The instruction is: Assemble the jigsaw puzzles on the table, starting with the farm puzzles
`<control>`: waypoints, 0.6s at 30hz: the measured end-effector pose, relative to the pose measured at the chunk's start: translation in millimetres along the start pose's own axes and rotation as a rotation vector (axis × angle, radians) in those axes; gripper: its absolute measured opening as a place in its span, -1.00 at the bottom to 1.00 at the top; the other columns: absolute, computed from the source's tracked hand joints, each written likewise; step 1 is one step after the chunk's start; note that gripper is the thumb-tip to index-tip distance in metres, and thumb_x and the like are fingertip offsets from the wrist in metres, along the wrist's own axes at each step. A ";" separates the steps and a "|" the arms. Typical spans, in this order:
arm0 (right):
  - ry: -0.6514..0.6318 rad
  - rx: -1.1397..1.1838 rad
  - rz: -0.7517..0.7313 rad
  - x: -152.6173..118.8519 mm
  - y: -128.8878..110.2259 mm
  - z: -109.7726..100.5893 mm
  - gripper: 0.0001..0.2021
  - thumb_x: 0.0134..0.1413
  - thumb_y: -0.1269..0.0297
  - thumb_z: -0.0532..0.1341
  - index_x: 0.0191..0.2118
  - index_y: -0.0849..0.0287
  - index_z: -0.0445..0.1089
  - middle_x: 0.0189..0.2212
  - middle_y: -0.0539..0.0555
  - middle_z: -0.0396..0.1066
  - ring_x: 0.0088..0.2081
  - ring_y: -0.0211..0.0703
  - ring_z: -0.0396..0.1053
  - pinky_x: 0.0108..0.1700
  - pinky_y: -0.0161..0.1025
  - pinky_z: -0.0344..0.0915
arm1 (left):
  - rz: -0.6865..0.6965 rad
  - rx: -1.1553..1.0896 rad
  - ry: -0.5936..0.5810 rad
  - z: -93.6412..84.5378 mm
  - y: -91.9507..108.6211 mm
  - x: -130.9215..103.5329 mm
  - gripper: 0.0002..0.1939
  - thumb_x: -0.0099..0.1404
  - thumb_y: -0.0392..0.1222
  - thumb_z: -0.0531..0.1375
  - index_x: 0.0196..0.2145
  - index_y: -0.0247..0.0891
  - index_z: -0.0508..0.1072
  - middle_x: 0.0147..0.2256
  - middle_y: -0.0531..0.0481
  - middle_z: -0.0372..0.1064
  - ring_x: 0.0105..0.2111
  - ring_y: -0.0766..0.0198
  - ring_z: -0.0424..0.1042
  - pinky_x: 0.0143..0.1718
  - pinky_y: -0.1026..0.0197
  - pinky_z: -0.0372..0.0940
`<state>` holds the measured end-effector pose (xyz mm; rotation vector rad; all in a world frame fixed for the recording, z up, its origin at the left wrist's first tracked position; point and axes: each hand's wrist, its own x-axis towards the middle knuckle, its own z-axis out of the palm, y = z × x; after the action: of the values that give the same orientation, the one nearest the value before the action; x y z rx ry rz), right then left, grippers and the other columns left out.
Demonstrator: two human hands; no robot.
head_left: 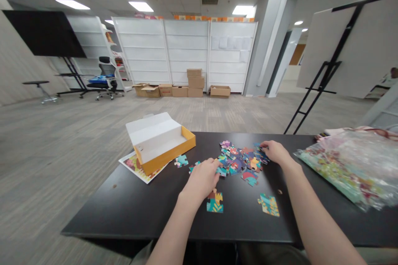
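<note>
Colourful jigsaw puzzle pieces lie in a loose, overlapping pile [238, 165] on the black table. My left hand [201, 179] is at the pile's left edge, its fingers reaching over the pieces and its thumb apart from them. On the far right side, my right hand [275, 151] touches the pieces with its fingertips, fingers loosely bent. Close to me lie two separate pieces: a teal and yellow puzzle piece [215, 203] below my left hand, and a leaf-patterned puzzle piece [269, 205] toward the right. Another puzzle piece [181, 161] lies beside the box.
An open yellow box [168, 155] with a white inside rests partly on a printed picture sheet [132, 165] at the table's left. A clear plastic bag [354, 165] with colourful contents lies at the right. Beyond the black table [149, 215] stand cardboard boxes [195, 83] and an office chair [105, 76].
</note>
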<state>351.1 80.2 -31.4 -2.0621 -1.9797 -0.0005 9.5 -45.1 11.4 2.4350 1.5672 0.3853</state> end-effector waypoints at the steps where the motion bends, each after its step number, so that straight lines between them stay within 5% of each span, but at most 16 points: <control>1: -0.005 -0.020 -0.003 -0.7 -1.0 -1.3 -0.74 0.11 0.40 0.19 -0.16 0.13 0.61 -0.18 0.20 0.59 -0.16 0.02 0.52 -0.11 -0.19 0.33 | -0.008 -0.015 0.004 -0.9 0.4 -0.2 -0.68 0.33 -0.29 0.14 0.02 -0.13 0.46 -0.06 -0.08 0.46 -0.05 0.10 0.50 -0.01 0.13 0.37; 7: 0.097 -0.008 -0.020 -14.1 -13.3 -18.0 -0.69 0.19 0.33 0.18 0.00 0.20 0.54 -0.03 0.27 0.51 -0.02 0.06 0.48 0.01 -0.16 0.31 | 0.035 -0.154 0.130 -1.4 -8.6 -0.7 -0.56 0.23 -0.35 0.15 0.08 -0.18 0.41 -0.02 -0.08 0.44 -0.03 0.12 0.47 0.00 0.15 0.37; 18: 0.109 0.234 -0.137 -76.6 -49.3 -56.2 -0.77 0.15 0.21 0.24 -0.11 0.11 0.54 -0.10 0.15 0.56 -0.04 0.01 0.48 0.05 -0.15 0.33 | -0.019 -0.157 0.180 -11.4 -53.5 -8.2 -0.64 0.26 -0.34 0.22 0.02 -0.17 0.44 -0.02 -0.06 0.45 -0.07 0.16 0.49 -0.02 0.15 0.37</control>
<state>309.1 -5.2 17.7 -1.7427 -1.9487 0.0849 -43.4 -30.2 4.1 2.3193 1.5630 0.7140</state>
